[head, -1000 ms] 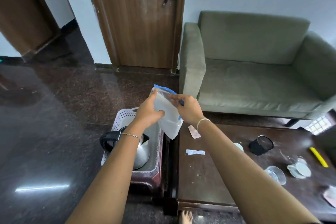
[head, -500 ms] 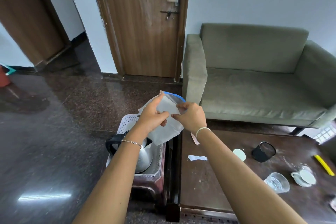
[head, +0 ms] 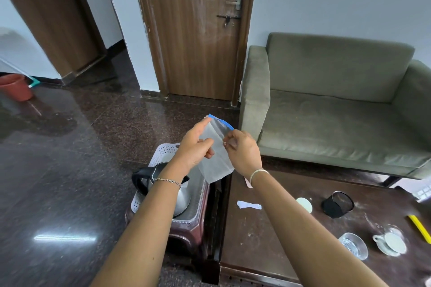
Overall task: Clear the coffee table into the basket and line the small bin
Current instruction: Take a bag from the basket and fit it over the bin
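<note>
Left hand (head: 194, 148), right hand (head: 244, 154) (bag (head: 217, 162) between)

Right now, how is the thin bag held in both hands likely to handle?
The bag looks floppy: its lower end hangs limp below the left hand and right hand. Probably very light, being thin and translucent. Its layers may cling, since both hands pinch at it.

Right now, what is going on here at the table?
A person holds a thin translucent plastic bag with a blue rim in the air, the left hand and right hand both pinching it near its top, apparently opening it. Below, the white perforated plastic basket holds a steel kettle with a black handle. The small black mesh bin stands unlined on the dark wooden coffee table, with a clear glass, a white cup and a paper scrap.
</note>
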### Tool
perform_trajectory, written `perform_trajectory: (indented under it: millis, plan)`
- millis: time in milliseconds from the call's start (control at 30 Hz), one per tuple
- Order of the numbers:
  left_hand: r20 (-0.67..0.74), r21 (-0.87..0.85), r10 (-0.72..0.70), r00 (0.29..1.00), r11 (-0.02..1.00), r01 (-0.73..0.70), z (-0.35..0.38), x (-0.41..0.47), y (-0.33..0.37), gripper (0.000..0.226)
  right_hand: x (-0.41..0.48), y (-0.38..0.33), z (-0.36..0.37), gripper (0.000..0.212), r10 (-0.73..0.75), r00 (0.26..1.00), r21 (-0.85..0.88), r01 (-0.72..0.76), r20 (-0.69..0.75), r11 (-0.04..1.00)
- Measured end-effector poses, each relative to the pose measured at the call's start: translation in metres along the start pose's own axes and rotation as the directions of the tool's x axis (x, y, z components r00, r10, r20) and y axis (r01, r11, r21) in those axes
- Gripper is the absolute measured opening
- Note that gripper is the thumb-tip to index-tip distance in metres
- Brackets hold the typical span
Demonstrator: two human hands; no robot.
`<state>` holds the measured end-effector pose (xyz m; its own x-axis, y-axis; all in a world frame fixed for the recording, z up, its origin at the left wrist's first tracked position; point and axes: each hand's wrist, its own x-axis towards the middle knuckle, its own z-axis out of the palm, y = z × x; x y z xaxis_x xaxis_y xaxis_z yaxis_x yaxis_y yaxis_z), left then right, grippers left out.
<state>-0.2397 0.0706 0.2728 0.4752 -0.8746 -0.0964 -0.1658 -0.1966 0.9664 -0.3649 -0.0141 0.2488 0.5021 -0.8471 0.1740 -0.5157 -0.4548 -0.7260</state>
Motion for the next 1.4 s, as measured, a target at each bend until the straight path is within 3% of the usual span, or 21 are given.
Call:
perform_trajectory:
  millis: [133, 233, 367, 633, 933, 1267, 1400]
  plan:
    - [-0.004, 0.01, -0.004, 1.0, 1.0, 0.004, 0.005, 0.001, 0.007, 0.069, -0.004, 0.001, -0.004, 0.019, -0.061, 0.996, -0.05, 0.064, 0.058, 0.997]
    - [-0.016, 0.01, -0.007, 1.0, 1.0, 0.007, 0.007, 0.0, 0.01, 0.069, -0.004, 0.002, -0.006, 0.039, -0.102, 0.991, -0.052, 0.107, 0.091, 0.993]
    - [-0.026, -0.004, -0.01, 1.0, 1.0, 0.01, 0.009, -0.002, 0.012, 0.069, 0.0, 0.001, -0.008, 0.05, -0.081, 0.988, -0.095, 0.094, 0.131, 0.991]
    - [-0.029, -0.006, 0.013, 0.999, 1.0, -0.013, 0.01, -0.004, 0.015, 0.069, 0.009, 0.0, -0.004, 0.023, 0.034, 0.998, -0.113, -0.027, 0.06, 0.993]
    - [-0.08, 0.099, -0.011, 0.997, 0.995, 0.018, 0.018, -0.001, 0.004, 0.07, 0.015, -0.003, -0.006, 0.021, 0.039, 0.999, -0.106, -0.036, 0.03, 0.994]
    - [-0.125, 0.05, -0.113, 0.986, 0.991, 0.12, 0.031, 0.012, -0.001, 0.067, 0.017, -0.008, -0.017, 0.021, -0.191, 0.981, -0.317, 0.168, -0.041, 0.933]
    - [-0.138, 0.13, -0.115, 0.984, 0.983, 0.133, 0.033, 0.013, -0.002, 0.068, 0.016, -0.008, -0.019, 0.018, -0.293, 0.956, -0.39, 0.26, -0.026, 0.883]
